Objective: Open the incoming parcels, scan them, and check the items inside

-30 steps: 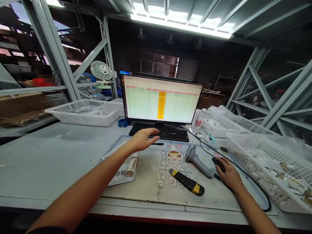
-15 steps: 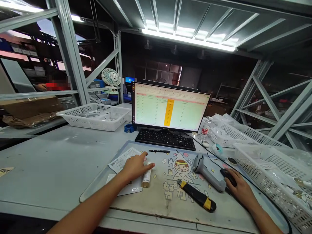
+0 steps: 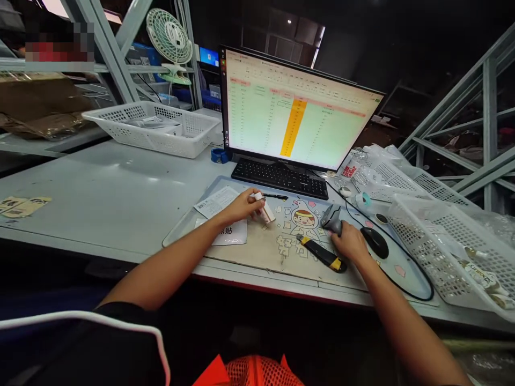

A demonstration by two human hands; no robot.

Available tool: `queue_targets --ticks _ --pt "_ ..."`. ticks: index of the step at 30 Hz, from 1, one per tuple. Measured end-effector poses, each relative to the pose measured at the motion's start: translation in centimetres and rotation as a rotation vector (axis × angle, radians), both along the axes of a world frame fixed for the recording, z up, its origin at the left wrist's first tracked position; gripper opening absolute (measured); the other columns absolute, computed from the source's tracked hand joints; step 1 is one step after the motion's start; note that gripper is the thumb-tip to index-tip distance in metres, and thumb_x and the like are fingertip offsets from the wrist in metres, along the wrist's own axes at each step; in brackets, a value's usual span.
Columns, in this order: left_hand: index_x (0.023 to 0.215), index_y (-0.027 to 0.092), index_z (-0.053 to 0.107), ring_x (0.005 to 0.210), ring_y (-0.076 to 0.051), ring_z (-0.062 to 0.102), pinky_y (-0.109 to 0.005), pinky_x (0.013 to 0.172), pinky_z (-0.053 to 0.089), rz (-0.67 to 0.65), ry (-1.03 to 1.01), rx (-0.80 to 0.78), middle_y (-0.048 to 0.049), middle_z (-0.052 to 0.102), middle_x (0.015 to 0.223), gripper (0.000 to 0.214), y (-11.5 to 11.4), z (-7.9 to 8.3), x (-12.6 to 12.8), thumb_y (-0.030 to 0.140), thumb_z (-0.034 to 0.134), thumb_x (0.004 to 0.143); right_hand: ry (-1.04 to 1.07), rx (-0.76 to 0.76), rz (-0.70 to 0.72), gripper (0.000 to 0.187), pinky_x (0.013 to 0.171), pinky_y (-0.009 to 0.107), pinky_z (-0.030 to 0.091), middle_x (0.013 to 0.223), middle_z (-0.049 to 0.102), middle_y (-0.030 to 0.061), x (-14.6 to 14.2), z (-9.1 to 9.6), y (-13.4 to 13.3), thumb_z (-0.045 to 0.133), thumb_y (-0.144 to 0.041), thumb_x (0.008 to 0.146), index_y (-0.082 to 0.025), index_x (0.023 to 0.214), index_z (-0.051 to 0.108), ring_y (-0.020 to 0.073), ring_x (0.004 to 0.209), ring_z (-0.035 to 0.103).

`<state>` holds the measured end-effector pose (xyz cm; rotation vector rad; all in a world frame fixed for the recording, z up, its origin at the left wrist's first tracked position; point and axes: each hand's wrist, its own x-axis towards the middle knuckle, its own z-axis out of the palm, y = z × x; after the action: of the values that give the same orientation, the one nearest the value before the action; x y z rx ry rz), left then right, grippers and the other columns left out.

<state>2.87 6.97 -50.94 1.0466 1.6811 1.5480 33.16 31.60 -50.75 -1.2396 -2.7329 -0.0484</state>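
Observation:
In my left hand [image 3: 244, 206] is a small bottle [image 3: 265, 210] with a pale label, tilted above the desk mat [image 3: 225, 256]; its far end is hidden by my fingers. My right hand [image 3: 351, 241] is closed around the handle of a grey barcode scanner [image 3: 331, 216]. Just left of that hand lies a black and yellow utility knife [image 3: 322, 254]. A black mouse [image 3: 375, 242] sits to its right. Beneath my left wrist are a printed paper sheet [image 3: 217, 201] and a white packet [image 3: 231, 234]. A black pen [image 3: 275, 197] rests beyond the bottle.
A monitor [image 3: 298, 112] showing a spreadsheet stands behind a black keyboard [image 3: 281, 178]. On the left is a white basket [image 3: 161, 140] with packets. More white baskets [image 3: 426, 241] line the right side. The scanner's black cable [image 3: 426, 296] loops across the mat. A blue tape roll [image 3: 219, 155] sits by the monitor.
My left hand has picked up the bottle from the mat. My right hand has let go of the mouse and moved left onto the scanner. The view has tipped downward.

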Motion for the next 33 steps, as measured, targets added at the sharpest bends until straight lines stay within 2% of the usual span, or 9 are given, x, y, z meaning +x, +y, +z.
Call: queue_targets --ticks 2,4,7,10,15,20,25,29,33 --pt "0.107 0.022 0.047 0.073 -0.020 0.067 -0.028 0.058 0.054 0.023 0.004 0.029 -0.0023 0.070 0.081 0.044 0.1 -0.1 0.2 0.048 0.074 0.083 -0.023 -0.009 -0.009 0.033 0.078 0.038 0.050 0.105 0.075 0.0220 -0.3 1.8 -0.9 0.057 -0.036 0.097 -0.010 0.111 0.070 0.0339 0.093 0.071" --pt "0.103 0.022 0.047 0.069 -0.019 0.065 -0.027 0.056 0.051 0.066 0.056 0.020 -0.0019 0.070 0.079 0.043 0.1 -0.4 0.3 0.049 0.074 0.084 0.003 -0.121 0.077 0.029 0.067 0.034 0.045 0.089 0.074 0.0144 -0.1 4.1 -1.8 0.057 -0.040 0.096 -0.014 0.098 0.071 0.0278 0.080 0.069" --pt "0.099 0.023 0.049 0.063 -0.017 0.060 -0.027 0.057 0.045 0.141 0.199 -0.010 0.0005 0.068 0.074 0.044 0.0 -0.7 0.4 0.052 0.077 0.082 0.082 -0.394 0.345 0.032 0.060 0.029 0.041 0.078 0.069 0.0043 0.3 7.3 -3.7 0.058 -0.047 0.096 -0.018 0.093 0.071 0.0212 0.070 0.063" --pt "0.096 0.023 0.051 0.062 -0.016 0.057 -0.027 0.059 0.039 0.190 0.325 -0.034 0.0029 0.064 0.069 0.044 0.0 -0.8 0.6 0.052 0.079 0.081 0.099 -0.587 0.586 0.030 0.064 0.027 0.044 0.084 0.071 0.0015 0.0 9.3 -6.1 0.062 -0.046 0.095 -0.019 0.100 0.074 0.0197 0.076 0.062" --pt "0.097 0.023 0.052 0.067 -0.018 0.061 -0.028 0.063 0.037 0.259 0.453 -0.085 0.0029 0.065 0.072 0.040 0.0 -0.8 0.7 0.049 0.080 0.084 0.044 -0.605 0.672 0.027 0.065 0.027 0.044 0.082 0.069 0.0002 -1.6 9.7 -8.7 0.061 -0.042 0.095 -0.019 0.098 0.074 0.0172 0.072 0.059" --pt "0.106 0.023 0.055 0.074 -0.023 0.066 -0.030 0.064 0.037 0.305 0.670 -0.165 0.0000 0.069 0.080 0.042 0.0 -0.5 1.4 0.053 0.079 0.088 0.064 -0.534 0.659 0.030 0.067 0.028 0.043 0.085 0.071 0.0014 -1.8 9.1 -8.5 0.059 -0.044 0.095 -0.018 0.100 0.074 0.0189 0.076 0.061" --pt "0.125 0.022 0.057 0.090 -0.031 0.072 -0.033 0.073 0.044 0.222 0.777 -0.309 -0.0064 0.076 0.096 0.053 -0.4 1.2 2.3 0.060 0.074 0.092 0.072 -0.495 0.650 0.035 0.066 0.029 0.044 0.088 0.074 0.0029 -1.3 8.9 -7.9 0.060 -0.047 0.096 -0.018 0.106 0.077 0.0208 0.079 0.064" --pt "0.137 0.021 0.063 0.120 -0.038 0.068 -0.041 0.098 0.049 0.125 0.801 -0.420 -0.0149 0.073 0.131 0.066 -4.9 2.3 2.2 0.062 0.075 0.087 0.092 -0.498 0.655 0.030 0.071 0.029 0.047 0.093 0.076 0.0024 -0.3 8.9 -7.6 0.061 -0.043 0.097 -0.019 0.106 0.076 0.0224 0.086 0.067" --pt "0.151 0.029 0.060 0.158 -0.038 0.035 -0.049 0.130 0.023 -0.010 0.825 -0.514 -0.0120 0.047 0.166 0.080 -12.4 0.1 4.3 0.065 0.079 0.081 0.084 -0.523 0.643 0.030 0.071 0.029 0.050 0.094 0.076 0.0024 1.0 8.7 -7.1 0.060 -0.043 0.099 -0.018 0.104 0.076 0.0238 0.089 0.067"
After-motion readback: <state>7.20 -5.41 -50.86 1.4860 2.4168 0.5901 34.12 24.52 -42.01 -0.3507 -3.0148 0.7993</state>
